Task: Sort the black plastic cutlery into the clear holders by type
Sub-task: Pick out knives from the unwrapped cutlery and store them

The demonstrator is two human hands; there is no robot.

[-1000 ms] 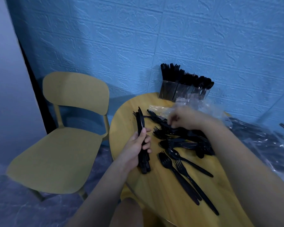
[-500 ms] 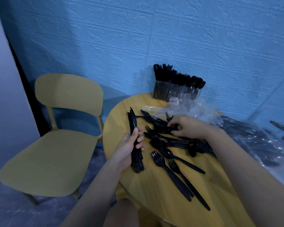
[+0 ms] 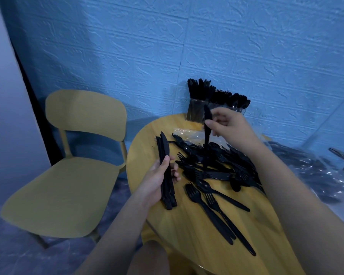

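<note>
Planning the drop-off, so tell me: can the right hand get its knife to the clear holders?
Probably yes. The right hand holds the knife up just before the clear holders, with nothing between them.

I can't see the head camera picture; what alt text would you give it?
A person's right hand lifts one black plastic knife above a heap of black cutlery on a round wooden table, while the left hand holds a bundle of knives. Filled clear holders stand by the blue wall, a yellow chair to the left.
</note>
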